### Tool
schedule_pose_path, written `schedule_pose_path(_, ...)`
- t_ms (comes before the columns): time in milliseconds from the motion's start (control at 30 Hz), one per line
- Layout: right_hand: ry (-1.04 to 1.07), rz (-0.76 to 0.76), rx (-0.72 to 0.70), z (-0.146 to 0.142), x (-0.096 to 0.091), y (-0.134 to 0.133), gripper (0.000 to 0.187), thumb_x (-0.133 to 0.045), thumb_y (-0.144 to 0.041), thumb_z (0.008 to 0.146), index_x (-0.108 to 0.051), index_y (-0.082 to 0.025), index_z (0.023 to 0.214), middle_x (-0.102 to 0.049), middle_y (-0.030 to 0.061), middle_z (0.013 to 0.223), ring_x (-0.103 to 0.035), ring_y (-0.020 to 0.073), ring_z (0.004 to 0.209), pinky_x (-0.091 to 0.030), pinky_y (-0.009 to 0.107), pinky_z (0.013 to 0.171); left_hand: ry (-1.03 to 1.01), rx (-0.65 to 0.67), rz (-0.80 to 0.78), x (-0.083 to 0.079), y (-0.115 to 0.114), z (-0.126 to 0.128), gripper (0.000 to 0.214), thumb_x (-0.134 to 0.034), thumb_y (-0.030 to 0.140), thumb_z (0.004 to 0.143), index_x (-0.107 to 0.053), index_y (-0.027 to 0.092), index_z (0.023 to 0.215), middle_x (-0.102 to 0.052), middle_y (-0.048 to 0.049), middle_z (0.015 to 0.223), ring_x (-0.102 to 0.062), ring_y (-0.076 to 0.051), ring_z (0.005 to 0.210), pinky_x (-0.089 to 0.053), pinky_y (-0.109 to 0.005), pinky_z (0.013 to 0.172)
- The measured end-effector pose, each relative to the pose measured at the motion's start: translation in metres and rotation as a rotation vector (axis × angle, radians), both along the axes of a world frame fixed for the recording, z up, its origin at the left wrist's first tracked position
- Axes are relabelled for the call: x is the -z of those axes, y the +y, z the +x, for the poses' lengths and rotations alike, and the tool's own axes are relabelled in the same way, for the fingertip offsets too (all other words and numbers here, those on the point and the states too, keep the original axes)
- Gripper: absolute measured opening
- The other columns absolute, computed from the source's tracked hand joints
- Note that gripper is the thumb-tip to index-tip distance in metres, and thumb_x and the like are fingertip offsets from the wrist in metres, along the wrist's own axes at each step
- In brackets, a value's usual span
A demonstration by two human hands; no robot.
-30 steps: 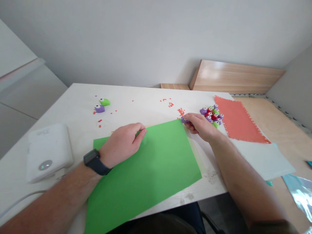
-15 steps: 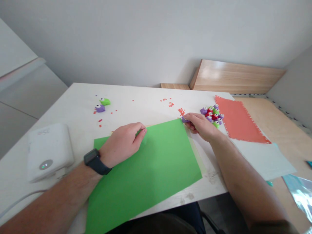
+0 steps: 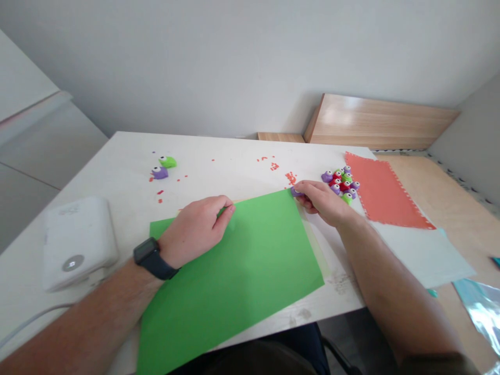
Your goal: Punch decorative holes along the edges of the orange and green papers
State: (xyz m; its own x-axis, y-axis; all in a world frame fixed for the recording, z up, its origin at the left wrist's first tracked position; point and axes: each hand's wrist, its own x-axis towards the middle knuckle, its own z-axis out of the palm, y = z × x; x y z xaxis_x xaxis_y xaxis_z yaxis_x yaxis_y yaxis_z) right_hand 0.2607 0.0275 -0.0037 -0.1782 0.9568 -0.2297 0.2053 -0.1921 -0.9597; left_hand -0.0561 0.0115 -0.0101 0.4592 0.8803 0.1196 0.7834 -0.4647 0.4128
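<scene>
Hands: two, both over the white table [image 3: 234,172].
Left hand [image 3: 197,224]: thumb and forefinger tips together at the far edge of the green sheet [image 3: 258,260]; cannot tell whether paper is pinched between them. Remaining fingers curled under, hidden. One dark watch [image 3: 147,251] on the wrist.
Right hand [image 3: 320,200]: thumb and fingers clamped on one purple eyed punch [image 3: 296,192]. The punch sits at the sheet's far right corner, partly covered by the fingertips; its mouth is hidden, so contact with the paper is hard to make out.
Green sheet: one, flat under the left hand; near left part cut off by the lower frame edge. A pale yellow layer [image 3: 318,255] shows along its right side, number of leaves unclear.
Loose punches, left: two, one green punch [image 3: 167,162], one purple punch [image 3: 159,173], just beside each other.
Punch cluster [image 3: 345,185], right: about ten, in purple, red and green; overlap prevents an exact count.
Red sheet [image 3: 386,192]: one, holes along its margins, resting partly on a pale sheet [image 3: 425,255].
Paper bits [image 3: 290,178]: many, mostly red, scattered; too small to count.
White device [image 3: 78,239]: one, left; cable [image 3: 35,317] cut off at the frame edge.
</scene>
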Motion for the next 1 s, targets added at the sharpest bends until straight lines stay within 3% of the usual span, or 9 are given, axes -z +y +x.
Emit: schedule_pose_path(1000, -0.098, 0.003, -0.050, -0.0013, -0.0024, -0.0019, 0.033, -0.064, -0.049, 0.092, -0.057, -0.019, 0.079, -0.045, -0.0035, 0.068, -0.034, 0.0100, 0.057, -0.022, 0.029, 0.051, -0.006, 0.017, -0.003, -0.0023, -0.0017, 0.0029, 0.029, -0.041, 0.037, 0.106, -0.065, 0.021, 0.099, -0.070, -0.0034, 0.091, -0.065, -0.023, 0.085, -0.044, -0.035, 0.077)
